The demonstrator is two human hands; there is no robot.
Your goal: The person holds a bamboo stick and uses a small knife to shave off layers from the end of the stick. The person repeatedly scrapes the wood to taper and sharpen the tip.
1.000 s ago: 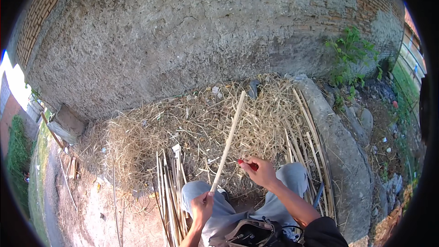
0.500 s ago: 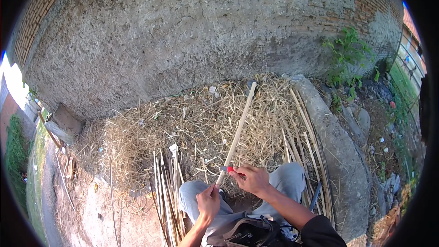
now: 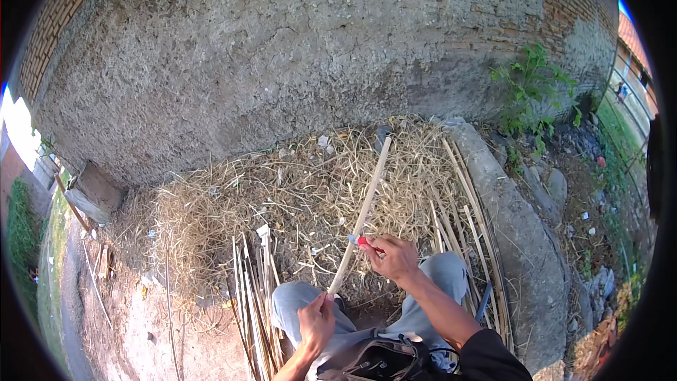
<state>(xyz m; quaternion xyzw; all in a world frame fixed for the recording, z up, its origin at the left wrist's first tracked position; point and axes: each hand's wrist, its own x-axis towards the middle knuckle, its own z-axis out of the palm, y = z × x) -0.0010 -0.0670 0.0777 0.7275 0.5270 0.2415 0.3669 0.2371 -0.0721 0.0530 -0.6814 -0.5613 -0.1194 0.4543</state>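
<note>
A long pale bamboo strip runs up and away from my lap over a heap of dry shavings. My left hand grips its near end above my left knee. My right hand holds a small red-handled blade pressed against the strip about a third of the way up. Both my knees in grey trousers frame the hands.
A bundle of split bamboo strips lies by my left knee and more strips lie to the right. A rough plastered wall stands ahead, and a concrete kerb runs along the right. A dark bag rests on my lap.
The far end of the strip has swung to the right. My right hand with the blade has slid down the strip toward my left hand.
</note>
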